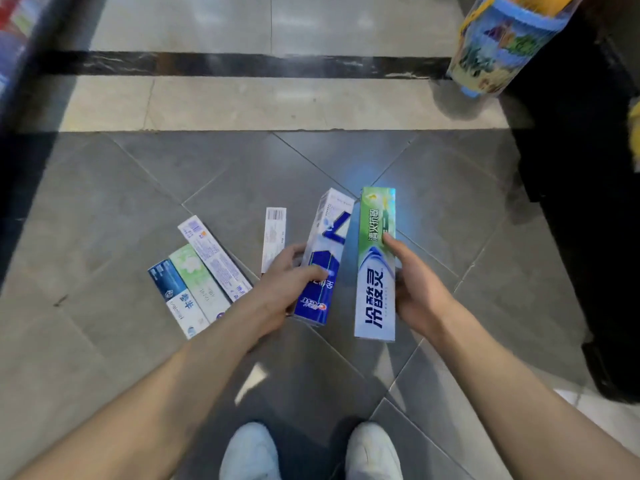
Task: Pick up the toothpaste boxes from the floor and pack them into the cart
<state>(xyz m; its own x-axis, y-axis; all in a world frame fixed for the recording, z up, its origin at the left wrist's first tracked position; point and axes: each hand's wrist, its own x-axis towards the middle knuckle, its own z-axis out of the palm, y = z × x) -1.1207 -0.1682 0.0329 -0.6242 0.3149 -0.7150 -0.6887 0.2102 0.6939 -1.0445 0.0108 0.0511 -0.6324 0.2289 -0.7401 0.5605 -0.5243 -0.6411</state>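
Note:
My left hand (287, 289) grips a blue and white toothpaste box (322, 258) held above the grey floor tiles. To its right, my right hand (415, 289) holds a green and white toothpaste box (375, 268) by its right edge, fingers curled round it. Both boxes point away from me. On the floor to the left lie three boxes side by side: a dark blue one (175, 297), a pale green one (195, 282) and a white one (214, 258). A further white box (273, 237) lies just beyond my left hand. No cart shows clearly.
My two white shoes (251, 452) stand at the bottom edge. A colourful plastic-wrapped bundle (502, 43) leans at the upper right against a dark fixture (581, 168). Shelving (14, 36) runs along the upper left. A black floor stripe (242, 64) crosses ahead.

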